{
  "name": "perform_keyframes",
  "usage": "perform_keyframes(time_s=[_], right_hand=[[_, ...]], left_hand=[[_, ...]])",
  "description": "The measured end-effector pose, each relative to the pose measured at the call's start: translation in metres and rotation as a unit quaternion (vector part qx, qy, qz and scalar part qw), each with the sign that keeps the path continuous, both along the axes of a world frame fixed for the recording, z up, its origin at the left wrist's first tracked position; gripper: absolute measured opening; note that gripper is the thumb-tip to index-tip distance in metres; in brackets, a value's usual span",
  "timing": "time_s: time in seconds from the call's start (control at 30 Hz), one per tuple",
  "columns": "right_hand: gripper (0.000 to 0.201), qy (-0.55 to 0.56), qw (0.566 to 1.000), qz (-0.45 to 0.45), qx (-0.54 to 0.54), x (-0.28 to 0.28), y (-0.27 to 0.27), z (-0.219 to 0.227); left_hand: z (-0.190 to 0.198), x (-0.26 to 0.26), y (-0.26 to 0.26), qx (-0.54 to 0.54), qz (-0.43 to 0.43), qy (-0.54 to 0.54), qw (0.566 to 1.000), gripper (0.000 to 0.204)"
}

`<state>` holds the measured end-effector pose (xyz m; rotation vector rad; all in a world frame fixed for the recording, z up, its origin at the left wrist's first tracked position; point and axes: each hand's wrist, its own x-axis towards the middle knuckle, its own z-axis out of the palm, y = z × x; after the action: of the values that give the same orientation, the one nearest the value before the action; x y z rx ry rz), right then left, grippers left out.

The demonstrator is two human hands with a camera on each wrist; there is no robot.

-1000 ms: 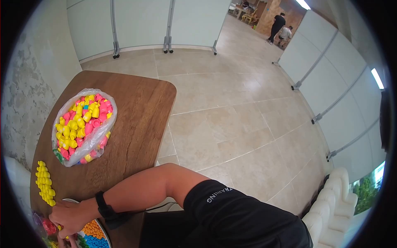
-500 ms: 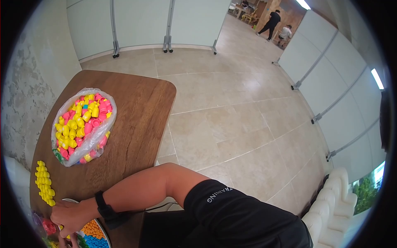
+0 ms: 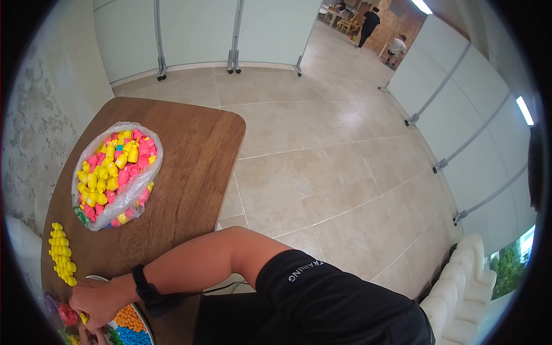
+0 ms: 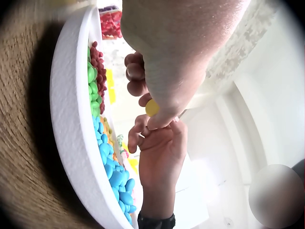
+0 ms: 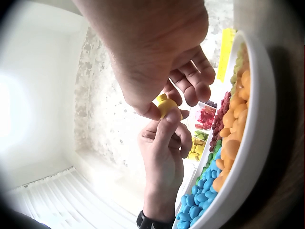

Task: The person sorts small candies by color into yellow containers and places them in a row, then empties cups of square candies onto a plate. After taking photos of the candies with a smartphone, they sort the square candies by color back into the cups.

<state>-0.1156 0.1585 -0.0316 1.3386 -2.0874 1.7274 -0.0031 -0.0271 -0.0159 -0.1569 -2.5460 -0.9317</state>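
Over a white plate point(image 5: 264, 109) of sorted blue, orange, green and dark red candies, my two hands meet at a small yellow bottle point(image 5: 167, 108). My left hand point(image 5: 163, 152) pinches it from one side, thumb pressed along its body. From the other side my right hand point(image 3: 98, 303) grips it between thumb and index finger, the remaining fingers loosely bent. In the head view the left hand point(image 3: 95, 334) is mostly hidden beneath the right one. A cluster of similar yellow bottles point(image 3: 62, 253) lines the table's left edge.
A clear plastic bag point(image 3: 155, 167) full of yellow and pink bottles sits on the brown table point(image 3: 190, 155). Beyond the plate are containers of red pieces point(image 5: 206, 117) and yellow pieces point(image 5: 195, 150). White wheeled partitions point(image 3: 195, 34) and a white couch point(image 3: 460, 282) stand around.
My right hand has barely moved. The left fingers beneath it have shifted slightly around the bottle. Far off, a person in black has walked toward the left.
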Motion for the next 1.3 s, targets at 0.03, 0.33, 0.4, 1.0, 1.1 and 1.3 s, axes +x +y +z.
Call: perform_keyframes(time_s=[0.03,0.33,0.4,1.0,1.1,1.3], right_hand=[[0.039,0.0,1.0,0.003,0.001,-0.001,0.0,0.0],[0.034,-0.012,1.0,0.001,0.01,-0.001,0.006,0.004],[0.033,-0.015,1.0,0.009,0.025,-0.001,0.01,0.008],[0.039,-0.023,0.999,0.011,0.045,-0.004,0.005,0.004],[0.04,-0.024,0.998,0.014,0.056,-0.005,0.007,0.006],[0.039,-0.028,0.999,0.014,0.039,-0.001,0.009,0.007]], left_hand=[[0.001,0.0,0.002,0.007,-0.003,-0.002,1.0,0.027],[0.011,0.003,0.017,0.021,-0.006,-0.015,1.0,0.031],[0.011,0.004,0.018,0.029,-0.002,-0.026,0.999,0.033],[0.007,0.002,0.017,0.038,-0.009,0.014,0.999,0.033],[0.005,0.001,0.015,0.024,-0.01,0.034,0.999,0.032],[0.008,0.003,0.02,0.047,0.004,0.029,0.998,0.029]])
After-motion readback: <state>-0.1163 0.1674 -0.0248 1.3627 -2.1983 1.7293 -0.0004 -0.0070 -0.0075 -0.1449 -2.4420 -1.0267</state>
